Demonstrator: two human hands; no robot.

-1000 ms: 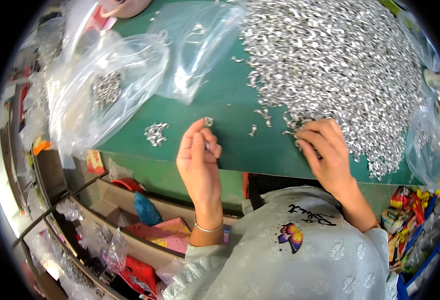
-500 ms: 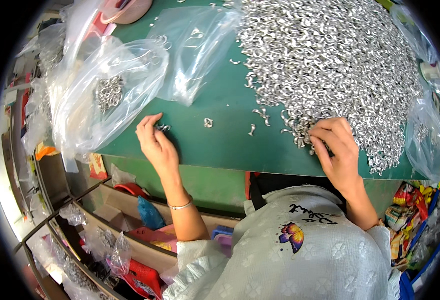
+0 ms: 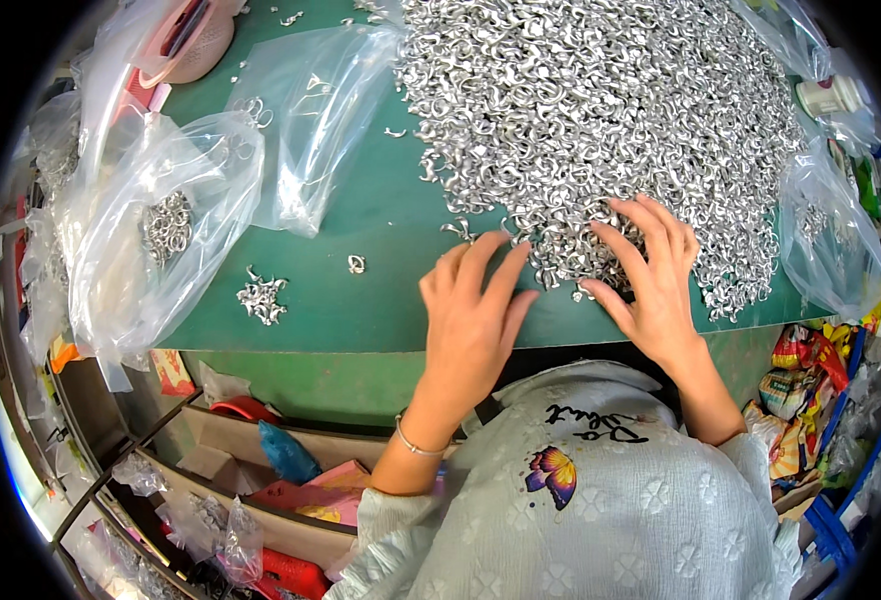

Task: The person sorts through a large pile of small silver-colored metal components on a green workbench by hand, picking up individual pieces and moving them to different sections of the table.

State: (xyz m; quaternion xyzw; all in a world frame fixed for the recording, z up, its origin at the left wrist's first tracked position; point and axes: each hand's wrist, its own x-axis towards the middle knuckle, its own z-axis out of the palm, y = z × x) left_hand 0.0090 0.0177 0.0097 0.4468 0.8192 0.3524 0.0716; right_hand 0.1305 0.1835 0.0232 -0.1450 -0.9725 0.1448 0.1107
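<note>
The left hand (image 3: 473, 308) has left the small heap (image 3: 263, 297) and now reaches, palm down, to the near-left fringe of the big pile of metal pieces (image 3: 601, 100). Its fingers are gently bent, the thumb apart, the tips at the loose pieces; no grip shows. The right hand (image 3: 651, 280) spreads wider than before, fingertips on the pile, thumb by its near fringe, with no piece visibly pinched. The curved silver pieces point every way, sharing no long axis; their pile covers the far right of the green bench (image 3: 391, 310). The small heap, now uncovered, sits near the front edge at the left, a single piece (image 3: 357, 264) beside it. Clear bags (image 3: 171, 230) lie along the left edge.
</note>
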